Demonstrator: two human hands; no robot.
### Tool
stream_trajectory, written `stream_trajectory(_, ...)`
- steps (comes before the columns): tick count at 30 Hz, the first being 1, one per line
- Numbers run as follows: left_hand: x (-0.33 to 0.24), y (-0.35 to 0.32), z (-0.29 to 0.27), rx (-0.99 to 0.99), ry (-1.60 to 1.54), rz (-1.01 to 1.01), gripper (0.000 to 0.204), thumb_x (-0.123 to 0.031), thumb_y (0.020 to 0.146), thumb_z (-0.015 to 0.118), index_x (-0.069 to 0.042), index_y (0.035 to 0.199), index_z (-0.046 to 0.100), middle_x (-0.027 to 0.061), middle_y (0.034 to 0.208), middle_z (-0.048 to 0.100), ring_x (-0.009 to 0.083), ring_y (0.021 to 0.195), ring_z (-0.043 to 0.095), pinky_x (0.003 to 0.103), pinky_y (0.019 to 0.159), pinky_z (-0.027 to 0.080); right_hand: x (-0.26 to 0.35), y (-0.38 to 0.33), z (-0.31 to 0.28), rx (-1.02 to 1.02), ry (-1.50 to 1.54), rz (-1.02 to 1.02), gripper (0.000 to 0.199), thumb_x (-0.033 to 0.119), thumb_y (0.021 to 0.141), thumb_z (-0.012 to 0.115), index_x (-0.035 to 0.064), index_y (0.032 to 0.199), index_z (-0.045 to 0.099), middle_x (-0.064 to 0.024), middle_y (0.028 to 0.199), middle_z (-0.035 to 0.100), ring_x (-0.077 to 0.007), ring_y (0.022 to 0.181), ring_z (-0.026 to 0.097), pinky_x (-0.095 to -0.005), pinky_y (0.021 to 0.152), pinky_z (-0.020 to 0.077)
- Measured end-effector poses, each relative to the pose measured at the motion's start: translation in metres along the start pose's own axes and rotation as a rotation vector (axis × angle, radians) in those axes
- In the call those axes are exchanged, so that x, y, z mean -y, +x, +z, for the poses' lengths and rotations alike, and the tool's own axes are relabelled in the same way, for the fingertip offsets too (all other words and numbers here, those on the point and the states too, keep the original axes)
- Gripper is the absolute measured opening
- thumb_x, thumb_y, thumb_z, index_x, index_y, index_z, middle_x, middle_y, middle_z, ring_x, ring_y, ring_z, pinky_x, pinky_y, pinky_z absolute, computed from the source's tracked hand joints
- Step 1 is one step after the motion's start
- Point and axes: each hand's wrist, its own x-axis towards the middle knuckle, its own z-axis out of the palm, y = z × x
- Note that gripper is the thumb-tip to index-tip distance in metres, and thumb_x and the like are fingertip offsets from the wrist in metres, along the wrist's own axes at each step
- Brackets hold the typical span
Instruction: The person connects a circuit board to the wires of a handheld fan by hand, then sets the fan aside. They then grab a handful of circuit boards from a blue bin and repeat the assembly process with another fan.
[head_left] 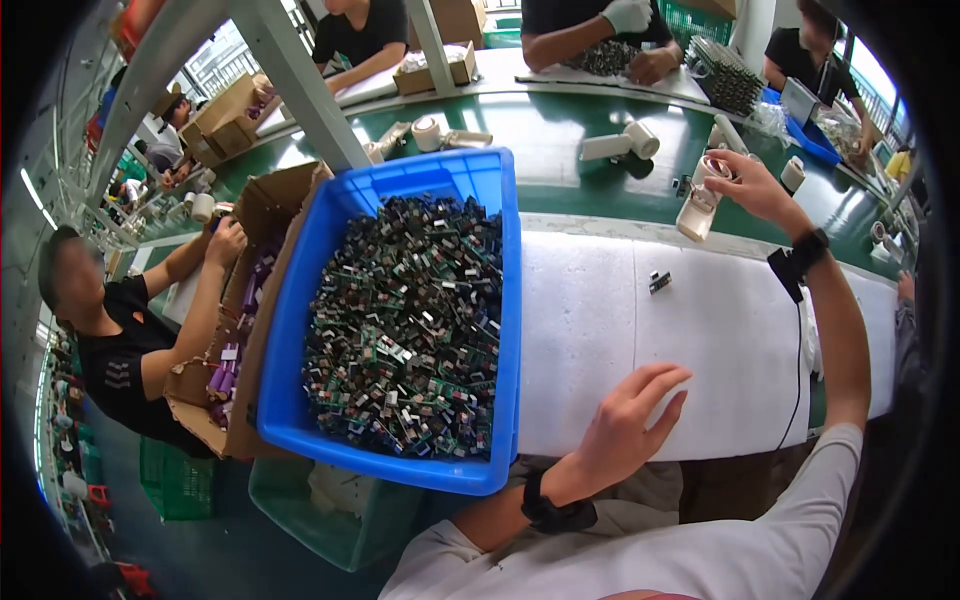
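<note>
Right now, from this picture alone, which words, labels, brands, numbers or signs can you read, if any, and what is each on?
None can be read.
Circuit boards in the blue bin: any print is too small.
Cream device at the right hand: no legible text.
Co-worker's black shirt, left: pale marks, too blurred.

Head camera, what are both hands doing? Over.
Right hand at cream casing. Left hand open, over white sheet. Small circuit board on sheet. Blue bin at left.
</note>
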Motion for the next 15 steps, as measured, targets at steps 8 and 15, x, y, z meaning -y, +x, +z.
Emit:
stream_trajectory(8,-0.023,0.010,0.006,0.068,0.039,-0.047,0.021,-0.002,0.090,0.072,-0.003,0.110,0.070,0.0129,0.109,0.069,0.0296,0.094,0.071,0.036,0.081,0.058,-0.057,0.095,0.040,-0.314,-0.227,0.219,0.057,0.030,0.094,0.066,0.0034,0.142,0.050,-0.0241,0.135,0.057,-0.0422,0.118,0.061,-0.0442,0.099,0.0505)
stream_trajectory(15,-0.022,0.032,0.013,0.106,0.010,-0.093,0.017,-0.001,0.090,0.072,-0.002,0.107,0.071,0.0125,0.105,0.070,0.0276,0.092,0.071,0.035,0.081,0.058,-0.023,0.084,0.052,-0.352,-0.507,0.230,0.052,0.025,0.097,0.063,0.0042,0.143,0.050,-0.0228,0.151,0.042,-0.0413,0.126,0.055,-0.0454,0.105,0.0469)
